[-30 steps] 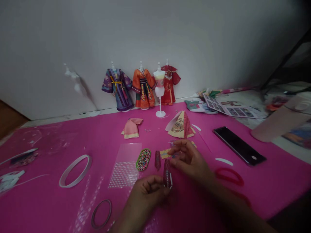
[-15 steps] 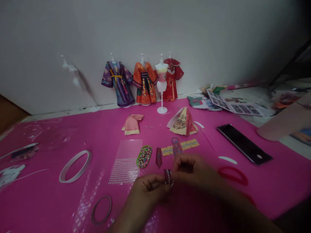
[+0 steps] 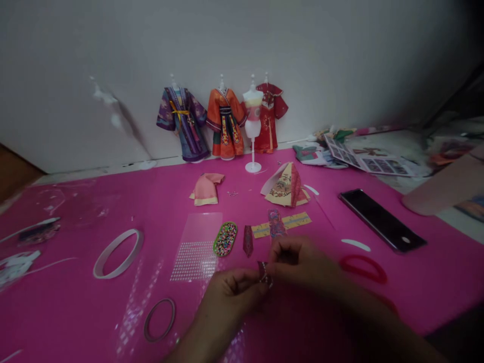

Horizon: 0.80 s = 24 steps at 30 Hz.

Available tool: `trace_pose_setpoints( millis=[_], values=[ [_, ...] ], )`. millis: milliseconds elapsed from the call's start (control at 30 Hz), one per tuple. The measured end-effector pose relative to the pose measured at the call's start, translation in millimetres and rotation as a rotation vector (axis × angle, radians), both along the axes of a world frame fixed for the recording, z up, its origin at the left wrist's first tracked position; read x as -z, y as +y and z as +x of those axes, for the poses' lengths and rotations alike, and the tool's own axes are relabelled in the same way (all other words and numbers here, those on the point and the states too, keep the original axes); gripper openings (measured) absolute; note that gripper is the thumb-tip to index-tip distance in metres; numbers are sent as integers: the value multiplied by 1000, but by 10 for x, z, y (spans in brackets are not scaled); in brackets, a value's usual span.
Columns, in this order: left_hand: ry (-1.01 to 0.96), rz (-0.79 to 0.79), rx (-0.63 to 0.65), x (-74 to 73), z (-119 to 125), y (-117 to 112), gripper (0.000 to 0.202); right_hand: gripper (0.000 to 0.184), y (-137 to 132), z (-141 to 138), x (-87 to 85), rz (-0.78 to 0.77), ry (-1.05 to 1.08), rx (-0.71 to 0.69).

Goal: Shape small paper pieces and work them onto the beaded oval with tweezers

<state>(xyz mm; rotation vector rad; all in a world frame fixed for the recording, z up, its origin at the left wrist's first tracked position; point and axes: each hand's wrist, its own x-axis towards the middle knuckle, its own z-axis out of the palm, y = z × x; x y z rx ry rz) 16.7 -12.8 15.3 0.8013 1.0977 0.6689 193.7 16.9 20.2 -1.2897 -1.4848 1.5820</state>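
A small dark red patterned strip (image 3: 263,272) with pale dots along it stands up between my two hands, above the pink table cover. My left hand (image 3: 232,292) grips its left and lower part between thumb and fingers. From the right, my right hand (image 3: 302,262) has thumb and forefinger pinched at the strip's edge; the fingertips are partly hidden. Just beyond the hands lie a dark red pointed piece (image 3: 247,241), a yellow strip (image 3: 298,221) and a purple patterned piece (image 3: 277,222) crossing it. Left of these is a green tray of beads (image 3: 225,239).
A sheet of gems (image 3: 194,259), a white tape roll (image 3: 118,254) and a thinner ring (image 3: 159,320) lie left. A phone (image 3: 381,219) and red-handled scissors (image 3: 363,268) lie right. Dressed mini mannequins (image 3: 227,121) stand by the wall, behind a pink garment (image 3: 206,189) and a folded skirt (image 3: 286,186).
The whole view has shifted slightly. The strip has turned a little in my left fingers, and my right fingertips now overlap its edge more closely.
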Motion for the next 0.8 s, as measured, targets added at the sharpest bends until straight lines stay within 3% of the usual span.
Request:
trace_pose_setpoints(
  millis=[800],
  values=[
    [5,13,-4,32,-4,-12,21,6,-1,-1,62,-8,-17,-18]
  ],
)
